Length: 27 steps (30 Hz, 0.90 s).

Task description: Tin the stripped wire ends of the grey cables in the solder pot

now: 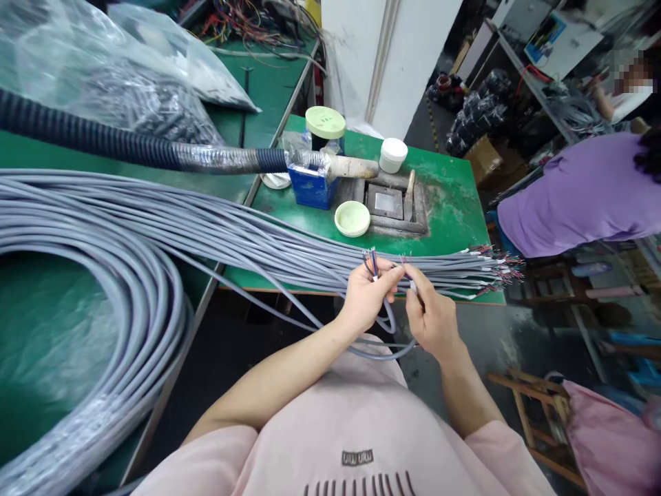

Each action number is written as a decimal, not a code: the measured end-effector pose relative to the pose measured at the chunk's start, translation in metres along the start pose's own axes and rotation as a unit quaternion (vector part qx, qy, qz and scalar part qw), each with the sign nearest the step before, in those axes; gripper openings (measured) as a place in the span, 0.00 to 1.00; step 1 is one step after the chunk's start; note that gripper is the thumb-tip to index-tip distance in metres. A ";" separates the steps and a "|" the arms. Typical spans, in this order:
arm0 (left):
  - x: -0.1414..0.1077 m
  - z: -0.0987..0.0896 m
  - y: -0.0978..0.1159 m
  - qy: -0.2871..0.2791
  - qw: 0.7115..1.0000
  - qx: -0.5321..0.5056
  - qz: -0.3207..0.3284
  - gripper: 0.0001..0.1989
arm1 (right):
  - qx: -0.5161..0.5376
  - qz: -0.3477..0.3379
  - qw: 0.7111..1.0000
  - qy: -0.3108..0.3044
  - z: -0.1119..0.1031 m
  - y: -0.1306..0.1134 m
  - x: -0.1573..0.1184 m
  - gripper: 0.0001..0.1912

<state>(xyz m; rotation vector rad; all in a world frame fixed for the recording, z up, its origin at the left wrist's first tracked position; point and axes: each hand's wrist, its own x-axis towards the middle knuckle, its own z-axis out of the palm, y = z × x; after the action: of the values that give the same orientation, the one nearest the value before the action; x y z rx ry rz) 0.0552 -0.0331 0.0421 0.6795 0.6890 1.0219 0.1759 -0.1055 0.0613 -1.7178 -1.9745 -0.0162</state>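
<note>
Those thin coloured wires [370, 260] at the cable's stripped end could bend or snap if you tug sideways, I'd judge; the loop hanging under your hands could snag on the table edge [289, 288]; your left hand [364, 297] pinches the grey cable [388, 318] just below its wires, fingers closed tight; your right hand [432, 315] pinches a second end beside it, in front of the big cable bundle [217, 238]

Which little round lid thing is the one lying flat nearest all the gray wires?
Start at the green table with the blue box. Right of the box lies a pale green dish, close to the gray cable bundle. Unlike the white jar, it is shallow and open.
</note>
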 end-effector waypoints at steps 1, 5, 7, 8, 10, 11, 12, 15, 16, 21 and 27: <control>0.000 0.000 0.000 -0.001 1.000 0.001 -0.001 0.14 | -0.008 -0.004 1.000 -0.005 -0.001 0.000 0.000 0.26; -0.001 0.000 0.002 -0.007 1.000 0.008 0.002 0.15 | -0.026 0.008 0.999 -0.029 -0.004 0.000 0.003 0.26; -0.001 0.000 0.002 -0.007 1.000 0.008 0.002 0.15 | -0.035 0.024 0.998 -0.043 -0.005 -0.001 0.004 0.25; -0.001 0.000 0.002 -0.007 1.000 0.008 0.001 0.15 | -0.039 0.030 0.998 -0.048 -0.006 -0.002 0.004 0.24; -0.001 -0.001 0.002 -0.006 1.000 0.009 -0.002 0.15 | -0.045 0.038 0.997 -0.055 -0.006 -0.004 0.005 0.23; -0.001 -0.001 0.002 -0.005 1.000 0.010 -0.003 0.15 | -0.047 0.040 0.996 -0.057 -0.007 -0.005 0.005 0.22; 0.000 -0.002 0.001 -0.005 1.000 0.011 -0.003 0.15 | -0.048 0.042 0.996 -0.059 -0.006 -0.006 0.005 0.22; -0.001 -0.003 0.001 -0.011 1.000 0.021 0.011 0.14 | -0.044 0.054 0.995 -0.065 -0.005 -0.007 0.006 0.20; -0.002 -0.004 0.001 -0.015 0.999 0.029 0.020 0.14 | -0.040 0.059 0.995 -0.064 -0.004 -0.007 0.006 0.20; -0.006 -0.004 0.002 -0.022 0.994 0.071 0.076 0.13 | 0.008 0.075 0.996 -0.057 -0.009 -0.005 0.015 0.17; 0.001 -0.005 -0.001 -0.012 0.996 -0.080 -0.030 0.11 | 0.144 0.107 0.978 -0.104 -0.020 -0.003 0.036 0.14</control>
<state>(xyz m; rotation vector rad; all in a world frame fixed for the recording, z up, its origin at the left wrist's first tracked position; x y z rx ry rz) 0.0527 -0.0317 0.0380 0.5287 0.5961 0.9993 0.1781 -0.0799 0.0938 -1.7839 -1.8124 0.5188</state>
